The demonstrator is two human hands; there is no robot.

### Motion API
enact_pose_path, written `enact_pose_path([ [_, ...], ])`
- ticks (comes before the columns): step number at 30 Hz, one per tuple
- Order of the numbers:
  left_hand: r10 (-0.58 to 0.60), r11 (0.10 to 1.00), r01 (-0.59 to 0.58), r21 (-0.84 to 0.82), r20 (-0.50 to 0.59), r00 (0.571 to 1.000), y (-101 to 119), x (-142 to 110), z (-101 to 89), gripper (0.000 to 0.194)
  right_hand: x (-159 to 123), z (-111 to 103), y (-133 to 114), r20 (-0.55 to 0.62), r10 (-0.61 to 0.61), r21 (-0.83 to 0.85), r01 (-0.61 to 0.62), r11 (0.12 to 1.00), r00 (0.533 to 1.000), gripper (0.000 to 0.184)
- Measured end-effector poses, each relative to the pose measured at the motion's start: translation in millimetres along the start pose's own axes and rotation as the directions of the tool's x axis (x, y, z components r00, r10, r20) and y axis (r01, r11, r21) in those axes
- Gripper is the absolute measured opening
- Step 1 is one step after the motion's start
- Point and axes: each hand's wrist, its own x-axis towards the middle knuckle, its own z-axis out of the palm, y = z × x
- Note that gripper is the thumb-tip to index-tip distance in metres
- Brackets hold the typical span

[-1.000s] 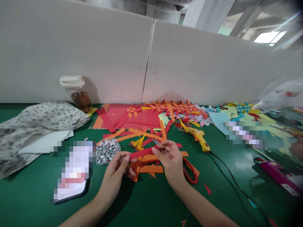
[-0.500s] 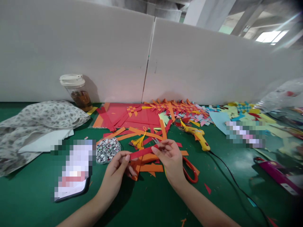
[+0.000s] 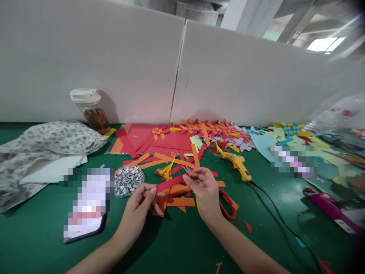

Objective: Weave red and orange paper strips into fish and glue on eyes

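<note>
A red paper strip is held between both hands just above the green table. My left hand pinches its left end and my right hand pinches its right end. Under the hands lie loose orange and red strips. A yellow tassel rests just beyond the strip. Red-handled scissors lie partly under my right hand.
A yellow glue gun with a black cord lies to the right. A dish of googly eyes and a phone are on the left. Woven paper pieces, red sheets, a lidded cup and a patterned cloth line the back.
None apart from a slight shift of the view; both hands keep the red strip in the same place.
</note>
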Motion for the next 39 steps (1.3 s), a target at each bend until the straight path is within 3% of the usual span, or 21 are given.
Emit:
enact_pose_path([
  [13, -0.022, 1.000, 0.020, 0.020, 0.084, 0.996, -5.0, 0.0, 0.1, 0.016, -0.7, 1.6, -2.4, -0.005, -0.004, 0.021, 0.004, 1.000, 1.000, 0.038],
  [39, -0.017, 0.999, 0.014, 0.035, 0.091, 0.996, -5.6, -0.4, 0.3, 0.017, 0.6, -0.4, 1.8, -0.034, -0.019, -0.030, 0.018, 0.999, 0.999, 0.031],
])
